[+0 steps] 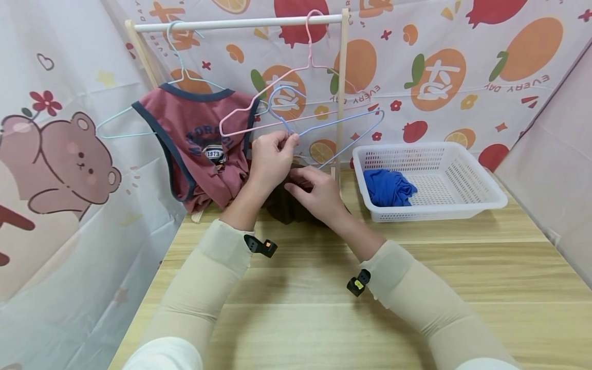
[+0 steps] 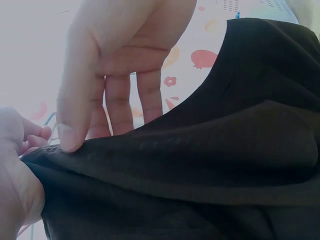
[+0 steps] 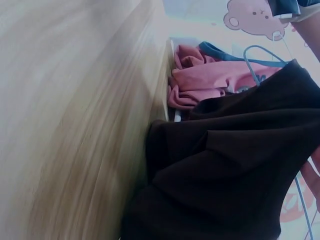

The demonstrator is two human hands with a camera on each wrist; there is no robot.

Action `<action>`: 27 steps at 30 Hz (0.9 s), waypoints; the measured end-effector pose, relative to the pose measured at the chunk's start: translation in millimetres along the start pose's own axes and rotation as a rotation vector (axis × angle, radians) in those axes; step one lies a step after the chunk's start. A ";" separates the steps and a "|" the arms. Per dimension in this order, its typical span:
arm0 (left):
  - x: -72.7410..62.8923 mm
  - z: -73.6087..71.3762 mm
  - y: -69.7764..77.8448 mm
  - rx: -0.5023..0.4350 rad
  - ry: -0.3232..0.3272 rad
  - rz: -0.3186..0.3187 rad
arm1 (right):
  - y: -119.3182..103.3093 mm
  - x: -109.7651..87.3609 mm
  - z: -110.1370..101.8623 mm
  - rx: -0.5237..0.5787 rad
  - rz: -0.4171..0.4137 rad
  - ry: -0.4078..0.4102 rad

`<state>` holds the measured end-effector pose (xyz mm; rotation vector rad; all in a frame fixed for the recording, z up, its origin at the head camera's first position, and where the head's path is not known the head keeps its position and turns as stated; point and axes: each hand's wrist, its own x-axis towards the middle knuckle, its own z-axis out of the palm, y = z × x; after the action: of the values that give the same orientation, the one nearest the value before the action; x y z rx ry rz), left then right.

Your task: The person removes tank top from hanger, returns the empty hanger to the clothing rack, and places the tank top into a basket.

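In the head view my left hand pinches a blue clothes hanger at the base of its hook. A dark brown garment hangs bunched below both hands, its lower part at the table. My right hand is just right of and below the left one. Seen from the left wrist, the right hand has its thumb on the front of the garment and its fingers behind the edge. Cloth reaches up to the left hand at that view's left side. Blue hanger wire shows behind the cloth in the right wrist view.
A rack with a white bar stands at the back. From it hang a red sleeveless shirt on a light-blue hanger and a bare pink hanger. At right, a white basket holds a blue cloth on the wooden table.
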<state>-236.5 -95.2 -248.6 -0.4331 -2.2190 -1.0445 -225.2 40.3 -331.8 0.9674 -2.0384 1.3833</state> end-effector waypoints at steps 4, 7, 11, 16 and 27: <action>-1.1 3.1 1.3 -0.003 0.005 0.003 | -2.8 -0.5 3.7 -0.010 -0.028 -0.006; -1.7 5.6 2.4 -0.022 0.011 0.009 | -4.3 -0.8 5.5 -0.026 -0.040 0.000; -2.7 8.3 3.8 -0.052 0.023 0.017 | -5.6 -0.9 7.3 -0.057 -0.037 0.026; -3.3 11.4 4.0 -0.072 0.042 0.018 | -6.9 -1.1 8.8 -0.073 -0.041 0.062; -3.7 10.6 5.8 -0.091 0.063 0.005 | -5.0 -2.0 8.4 -0.100 -0.046 0.064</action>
<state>-235.0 -83.4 -252.9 -0.4386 -2.1199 -1.1444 -220.1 31.9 -333.4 0.9099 -2.0052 1.2596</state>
